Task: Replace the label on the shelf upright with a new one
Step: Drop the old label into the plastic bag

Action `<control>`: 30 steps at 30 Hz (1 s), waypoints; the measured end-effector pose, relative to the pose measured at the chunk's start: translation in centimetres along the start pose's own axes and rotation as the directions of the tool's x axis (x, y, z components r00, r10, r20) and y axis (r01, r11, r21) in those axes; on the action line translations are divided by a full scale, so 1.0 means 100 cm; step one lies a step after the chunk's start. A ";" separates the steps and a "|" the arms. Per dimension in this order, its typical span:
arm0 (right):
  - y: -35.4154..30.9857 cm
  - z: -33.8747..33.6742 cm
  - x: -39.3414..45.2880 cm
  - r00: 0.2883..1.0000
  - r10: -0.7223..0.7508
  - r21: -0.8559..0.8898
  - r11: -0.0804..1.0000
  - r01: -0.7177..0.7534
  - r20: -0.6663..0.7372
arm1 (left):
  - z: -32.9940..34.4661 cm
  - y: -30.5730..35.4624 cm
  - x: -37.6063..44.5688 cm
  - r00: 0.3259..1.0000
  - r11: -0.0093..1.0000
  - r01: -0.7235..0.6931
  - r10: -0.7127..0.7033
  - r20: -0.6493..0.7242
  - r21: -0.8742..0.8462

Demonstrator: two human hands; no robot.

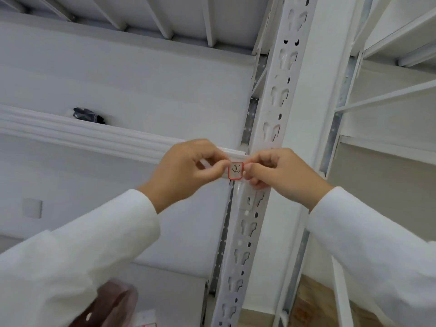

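Both hands pinch 1 red-bordered label (235, 170) in front of the white shelf upright (266, 128) — left hand (188, 167) at its 9 o'clock edge, right hand (277, 172) at 3 o'clock, each grip narrow on the label.

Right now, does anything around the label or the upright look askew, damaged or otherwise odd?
Little stands out. The red-bordered label, pinched between the left hand and right hand, is turned sideways, so its handwriting reads on its side. It is held beside the white upright, and I cannot tell whether it is stuck on. The upright shows no visible damage.
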State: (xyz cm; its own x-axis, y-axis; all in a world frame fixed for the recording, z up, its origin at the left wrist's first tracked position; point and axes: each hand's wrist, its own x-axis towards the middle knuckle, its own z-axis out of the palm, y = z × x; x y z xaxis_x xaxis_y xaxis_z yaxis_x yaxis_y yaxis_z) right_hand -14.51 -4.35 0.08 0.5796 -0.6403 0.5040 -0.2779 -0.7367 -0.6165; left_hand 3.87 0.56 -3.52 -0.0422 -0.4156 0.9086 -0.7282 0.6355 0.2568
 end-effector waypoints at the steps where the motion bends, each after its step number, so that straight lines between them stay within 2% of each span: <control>1: -0.002 0.009 0.000 0.999 0.005 -0.031 1.000 -0.003 0.035 | -0.006 -0.005 -0.015 0.999 0.994 -0.044 0.042 0.019 0.096; 4: -0.009 0.043 0.000 0.993 -0.025 -0.209 0.977 0.049 0.115 | -0.025 -0.023 -0.042 0.999 0.969 -0.051 0.047 0.022 0.240; 6: -0.013 0.068 0.001 0.988 -0.054 -0.266 0.960 0.090 0.142 | -0.038 -0.034 -0.055 1.000 0.958 -0.019 0.013 0.022 0.285; 10: -0.001 0.121 0.010 0.980 -0.034 -0.196 0.978 0.073 0.195 | -0.059 -0.064 -0.094 0.996 0.947 0.062 -0.079 0.042 0.315; 13: 0.018 0.168 0.023 0.956 0.024 -0.145 0.989 0.019 0.294 | -0.067 -0.095 -0.131 0.976 0.918 0.179 -0.210 0.053 0.354; 17: 0.048 0.235 0.045 0.866 0.139 -0.137 0.987 -0.082 0.481 | -0.077 -0.147 -0.175 0.876 0.822 0.407 -0.475 0.084 0.399; 20: 0.072 0.278 0.053 0.817 0.251 -0.075 0.966 -0.249 0.519 | -0.080 -0.177 -0.204 0.804 0.764 0.511 -0.587 0.095 0.394; 22: 0.089 0.304 0.054 0.799 0.307 -0.086 0.947 -0.309 0.517 | -0.076 -0.190 -0.221 0.766 0.739 0.533 -0.628 0.134 0.412; 26: 0.123 0.343 0.052 0.751 0.397 -0.224 0.918 -0.328 0.527 | -0.063 -0.208 -0.251 0.722 0.699 0.466 -0.655 0.223 0.543; 28: 0.134 0.349 0.052 0.731 0.437 -0.331 0.896 -0.298 0.525 | -0.061 -0.220 -0.263 0.657 0.664 0.476 -0.704 0.269 0.576; 30: 0.145 0.350 0.052 0.720 0.481 -0.395 0.866 -0.305 0.499 | -0.062 -0.234 -0.274 0.549 0.610 0.506 -0.773 0.318 0.610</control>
State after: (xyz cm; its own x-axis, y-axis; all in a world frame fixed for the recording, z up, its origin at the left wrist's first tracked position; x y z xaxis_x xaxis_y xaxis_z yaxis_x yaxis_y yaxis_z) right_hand 11.30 -10.80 -27.45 0.6663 -0.7074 -0.2359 -0.7204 -0.5288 -0.4488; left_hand 26.30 1.14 -32.41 0.3225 -0.9262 0.1951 -0.8825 -0.2197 0.4157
